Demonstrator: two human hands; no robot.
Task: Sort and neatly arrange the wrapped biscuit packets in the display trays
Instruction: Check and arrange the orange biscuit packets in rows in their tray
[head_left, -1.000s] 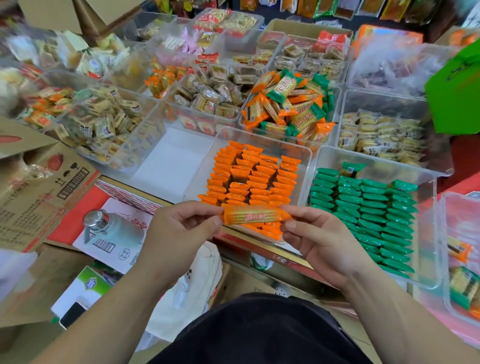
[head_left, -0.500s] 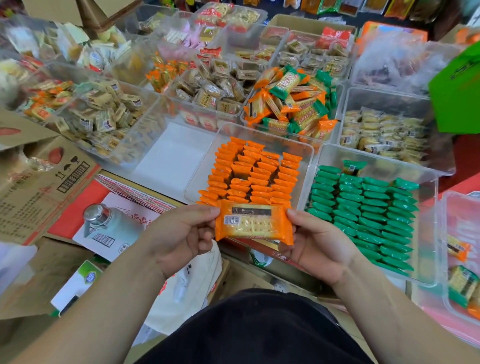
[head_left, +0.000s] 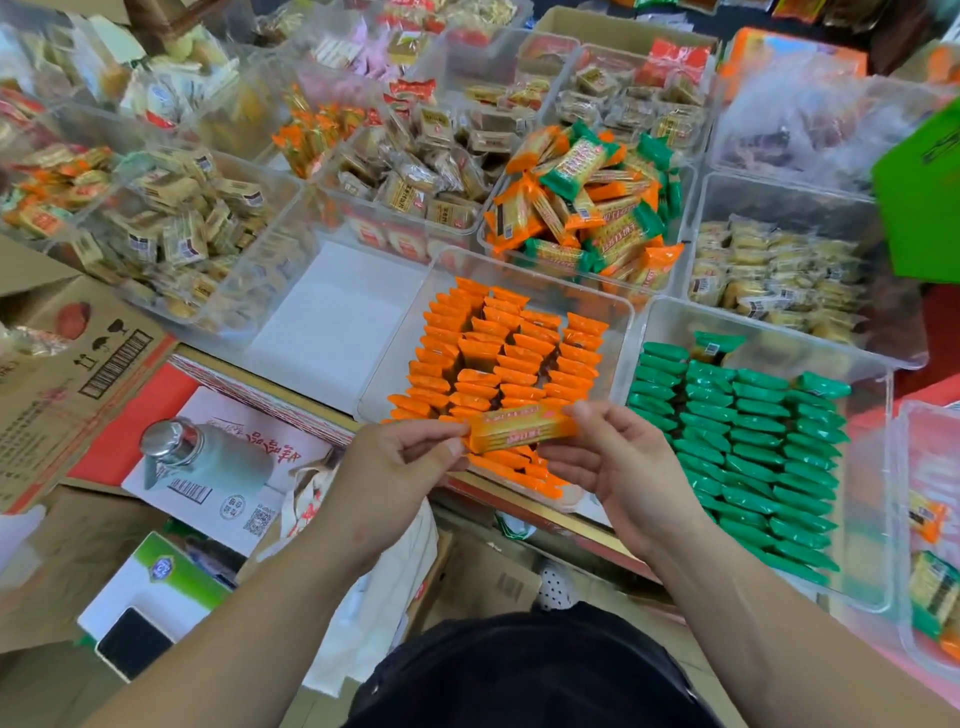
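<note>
Orange packet (head_left: 522, 430) over orange tray (head_left: 405, 358); green tray (head_left: 779, 356) beside

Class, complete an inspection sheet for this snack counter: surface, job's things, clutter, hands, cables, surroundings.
Surface: counter crowded with clear trays.
Job's things: orange packet held above the orange tray, filled in neat rows; green tray in rows beside it; mixed packets heaped behind.
Clutter: cardboard box, flask, phone below the counter.
Hands: left hand and right hand each pinch one packet end.
Cables: nothing seen.
Surroundings: further trays of wrapped snacks; green object at right.
</note>
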